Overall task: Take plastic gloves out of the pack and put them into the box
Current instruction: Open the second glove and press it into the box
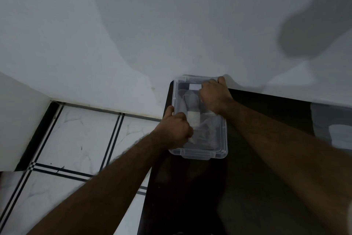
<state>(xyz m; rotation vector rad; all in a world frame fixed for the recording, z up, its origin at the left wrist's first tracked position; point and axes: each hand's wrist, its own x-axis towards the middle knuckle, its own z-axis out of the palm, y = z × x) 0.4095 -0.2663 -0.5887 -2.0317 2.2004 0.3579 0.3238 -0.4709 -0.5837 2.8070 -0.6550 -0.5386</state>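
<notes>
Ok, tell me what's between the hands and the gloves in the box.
The clear lid appears to be on the box. Both hands rest on top of it: the left hand at the near left edge, the right hand at the far right corner. The pale gloves show through underneath.

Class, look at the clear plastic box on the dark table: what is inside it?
Through the clear plastic box show pale, crumpled translucent pieces, probably plastic gloves. The left hand and right hand cover part of the inside, hiding whatever lies beneath them.
</notes>
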